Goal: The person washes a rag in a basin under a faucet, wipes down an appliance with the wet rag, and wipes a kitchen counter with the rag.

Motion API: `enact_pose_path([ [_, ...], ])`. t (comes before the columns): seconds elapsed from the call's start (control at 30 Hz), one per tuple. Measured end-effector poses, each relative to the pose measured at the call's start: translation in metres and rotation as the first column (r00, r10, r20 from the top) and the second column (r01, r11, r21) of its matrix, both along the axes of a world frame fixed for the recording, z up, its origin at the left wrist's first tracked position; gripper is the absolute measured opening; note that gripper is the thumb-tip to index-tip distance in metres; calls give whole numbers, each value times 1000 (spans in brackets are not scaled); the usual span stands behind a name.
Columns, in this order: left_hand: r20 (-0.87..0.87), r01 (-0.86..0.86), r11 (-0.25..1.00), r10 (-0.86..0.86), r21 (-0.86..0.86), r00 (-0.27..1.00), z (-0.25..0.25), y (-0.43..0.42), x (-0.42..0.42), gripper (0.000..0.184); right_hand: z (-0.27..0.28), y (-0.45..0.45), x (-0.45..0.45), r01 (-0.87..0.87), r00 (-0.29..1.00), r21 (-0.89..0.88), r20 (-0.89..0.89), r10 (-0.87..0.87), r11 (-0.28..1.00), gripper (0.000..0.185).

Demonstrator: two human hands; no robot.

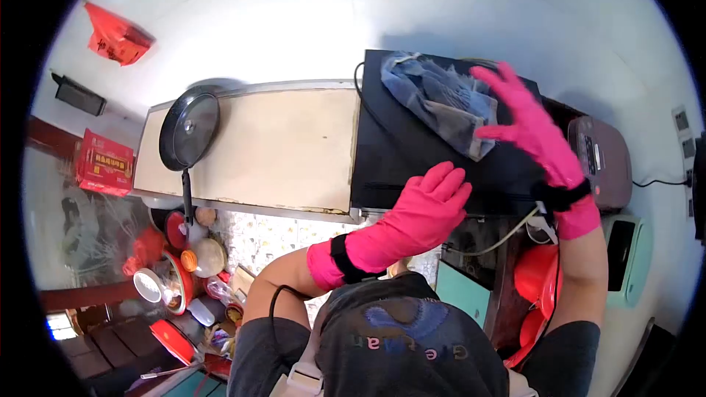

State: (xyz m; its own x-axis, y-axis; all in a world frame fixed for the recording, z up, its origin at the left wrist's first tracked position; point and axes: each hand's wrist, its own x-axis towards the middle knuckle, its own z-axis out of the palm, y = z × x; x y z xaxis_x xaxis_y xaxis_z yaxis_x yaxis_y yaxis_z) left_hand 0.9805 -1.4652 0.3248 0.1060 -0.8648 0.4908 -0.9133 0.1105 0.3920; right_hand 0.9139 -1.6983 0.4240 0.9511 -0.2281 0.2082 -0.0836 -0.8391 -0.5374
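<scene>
A worn blue-grey denim cloth (441, 99) with frayed patches lies crumpled on a flat black top (397, 154). My right hand (526, 121), in a long pink rubber glove, reaches over the right end of the cloth. Its thumb and fingers are spread wide, and the thumb tip appears over the cloth's edge; I cannot tell whether it touches. In a matching glove, my left hand (423, 213) hovers at the front edge of the black top, apart from the cloth. Its fingers lie side by side, loosely bent, with nothing visible in them. Black straps circle both wrists.
A black frying pan (190, 129) rests on the cream counter (287, 147) to the left, its handle over the front edge. Right of the black top stands a brown appliance (599, 162), near a mint-green one (629, 261). Red basins (537, 279) sit below; bowls and jars (209, 257) crowd the lower left.
</scene>
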Motion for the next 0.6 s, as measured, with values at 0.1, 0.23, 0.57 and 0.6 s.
enact_pose_path([
  [0.1, 133, -46, 998, 52, -51, 990, 2, 2, 10, 56, -42, 8, 47, -98, 995, -79, 17, 100, 992, 77],
  [0.23, 76, 48, 999, -48, 12, 996, -29, 12, 16, 57, -53, -15, 74, -78, 985, -96, -163, 61, 992, 60],
  [0.57, 120, 237, 966, -248, 99, 961, -35, 14, 28, 47, -79, 90, 116, -293, 952, -102, 60, 300, 951, 55],
  [0.6, 123, 244, 964, -257, 110, 959, -29, 15, 29, 48, -67, 90, 95, -328, 945, 125, 50, 324, 936, 56],
])
